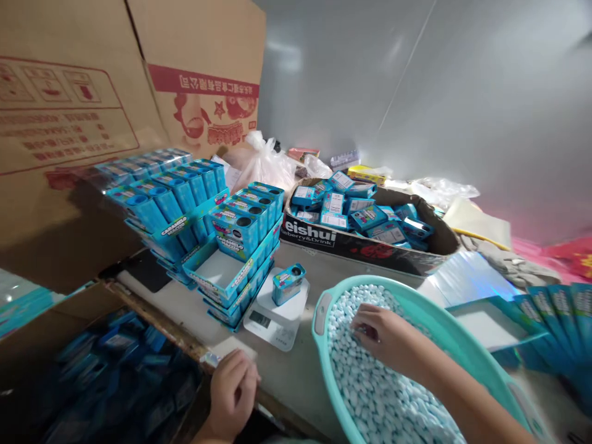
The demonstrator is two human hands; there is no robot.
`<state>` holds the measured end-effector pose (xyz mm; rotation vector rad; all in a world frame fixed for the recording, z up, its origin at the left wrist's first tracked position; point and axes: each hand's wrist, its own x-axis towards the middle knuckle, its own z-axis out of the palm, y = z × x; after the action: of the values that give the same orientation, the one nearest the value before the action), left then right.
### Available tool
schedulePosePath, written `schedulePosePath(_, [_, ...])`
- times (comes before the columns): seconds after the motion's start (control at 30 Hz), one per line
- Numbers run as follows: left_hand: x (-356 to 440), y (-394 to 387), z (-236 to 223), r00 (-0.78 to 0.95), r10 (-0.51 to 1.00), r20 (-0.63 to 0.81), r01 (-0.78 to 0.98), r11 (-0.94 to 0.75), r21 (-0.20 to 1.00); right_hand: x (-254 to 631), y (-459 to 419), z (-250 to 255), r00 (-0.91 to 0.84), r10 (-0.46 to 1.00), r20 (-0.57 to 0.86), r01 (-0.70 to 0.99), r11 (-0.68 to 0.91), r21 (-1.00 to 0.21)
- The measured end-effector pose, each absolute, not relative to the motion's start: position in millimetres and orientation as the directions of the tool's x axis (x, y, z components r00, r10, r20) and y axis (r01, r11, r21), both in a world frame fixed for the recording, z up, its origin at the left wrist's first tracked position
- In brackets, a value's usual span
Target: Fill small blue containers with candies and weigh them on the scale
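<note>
My right hand is down among small pale blue-white candies in a turquoise oval basin. Its fingers curl closed, and what they hold is hidden. At the table's front edge my left hand rests in a loose fist, with nothing visible in it, close to a flat whitish piece. Between the hands, farther back, a small blue candy box stands upright on a white digital scale. Left of the scale, a blue display tray on a stack of trays holds several upright boxes.
More filled trays are stacked at the left by large cardboard cartons. A black carton of loose blue boxes stands behind the basin. Below left is an open carton of blue boxes. Fanned blue cartons lie right.
</note>
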<state>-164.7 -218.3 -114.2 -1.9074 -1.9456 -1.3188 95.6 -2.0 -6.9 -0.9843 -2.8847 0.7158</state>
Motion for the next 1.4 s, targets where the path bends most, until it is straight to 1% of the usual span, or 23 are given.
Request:
schedulePosePath(0.07, [-152.9, -206.9, -85.9, -0.299, 0.823, 0.483, 0.723, -0.135, 0.677, 99.5, 3.4, -6.3, -0.798, 0.597, -0.081, 0.565, 0.694, -0.447])
schedulePosePath(0.1, [-145.0, -199.2, -69.7, -0.266, 0.865, 0.425, 0.682, -0.143, 0.717, 101.9, 7.2, -5.9, -0.789, 0.612, -0.053, 0.564, 0.689, -0.455])
schedulePosePath(0.13, [-135.8, -190.8, -53.4, -0.202, 0.885, 0.42, 0.683, -0.18, 0.708, 104.7, 11.9, -5.6, -0.776, 0.63, -0.026, 0.568, 0.681, -0.462])
schedulePosePath(0.2, [-115.0, -172.8, -24.0, -0.043, 0.861, 0.506, 0.752, -0.306, 0.584, 111.8, 23.0, -5.6, -0.735, 0.677, 0.015, 0.591, 0.653, -0.473])
schedulePosePath(0.23, [-104.2, -163.8, -12.4, 0.033, 0.85, 0.525, 0.783, -0.349, 0.515, 116.0, 29.1, -6.2, -0.711, 0.703, 0.029, 0.607, 0.633, -0.48])
schedulePosePath(0.27, [-93.7, -155.0, -3.4, 0.103, 0.852, 0.513, 0.808, -0.372, 0.456, 120.4, 34.9, -7.1, -0.685, 0.728, 0.038, 0.624, 0.613, -0.484])
schedulePosePath(0.3, [-83.9, -146.4, 3.1, 0.16, 0.87, 0.466, 0.831, -0.374, 0.411, 124.7, 40.3, -8.4, -0.66, 0.75, 0.042, 0.642, 0.593, -0.486])
schedulePosePath(0.33, [-75.2, -138.1, 7.3, 0.208, 0.9, 0.383, 0.854, -0.358, 0.377, 128.8, 44.8, -10.0, -0.637, 0.769, 0.045, 0.659, 0.575, -0.485])
schedulePosePath(0.43, [-56.7, -115.9, 10.6, 0.316, 0.946, 0.07, 0.911, -0.323, 0.255, 137.5, 51.5, -15.0, -0.602, 0.797, 0.035, 0.688, 0.541, -0.483])
schedulePosePath(0.47, [-53.0, -110.1, 10.3, 0.339, 0.941, -0.005, 0.92, -0.33, 0.21, 139.0, 51.4, -16.5, -0.6, 0.8, 0.024, 0.694, 0.536, -0.481])
schedulePosePath(0.53, [-48.8, -101.2, 9.5, 0.363, 0.929, -0.076, 0.926, -0.35, 0.143, 140.1, 48.5, -18.6, -0.6, 0.8, -0.003, 0.705, 0.527, -0.475])
schedulePosePath(0.6, [-48.1, -95.8, 9.3, 0.363, 0.928, -0.082, 0.926, -0.35, 0.14, 139.4, 44.1, -19.2, -0.603, 0.797, -0.031, 0.712, 0.52, -0.472])
schedulePosePath(0.73, [-53.4, -89.3, 10.1, 0.374, 0.923, -0.089, 0.911, -0.348, 0.223, 137.2, 37.6, -16.5, -0.604, 0.794, -0.073, 0.723, 0.507, -0.469])
schedulePosePath(0.83, [-57.5, -86.2, 9.2, 0.382, 0.921, -0.076, 0.902, -0.353, 0.248, 137.7, 36.1, -13.8, -0.616, 0.783, -0.086, 0.72, 0.515, -0.464])
schedulePosePath(1.1, [-57.2, -90.2, -7.3, 0.401, 0.916, 0.007, 0.881, -0.388, 0.272, 140.1, 30.8, -6.2, -0.667, 0.737, -0.108, 0.688, 0.553, -0.47])
schedulePosePath(1.2, [-63.2, -89.4, -8.8, 0.415, 0.904, 0.099, 0.849, -0.424, 0.315, 138.5, 27.5, -1.6, -0.67, 0.733, -0.12, 0.69, 0.554, -0.465])
schedulePosePath(1.23, [-68.2, -87.3, -7.4, 0.392, 0.909, 0.143, 0.845, -0.418, 0.334, 138.0, 26.9, -0.4, -0.666, 0.734, -0.13, 0.696, 0.55, -0.461])
schedulePosePath(1.3, [-84.4, -79.8, -1.9, 0.295, 0.93, 0.218, 0.86, -0.358, 0.364, 137.5, 26.5, 1.3, -0.658, 0.736, -0.157, 0.71, 0.538, -0.454])
schedulePosePath(1.4, [-120.8, -63.5, 9.7, 0.085, 0.96, 0.267, 0.906, -0.186, 0.381, 138.5, 26.7, 1.9, -0.659, 0.729, -0.185, 0.717, 0.534, -0.448])
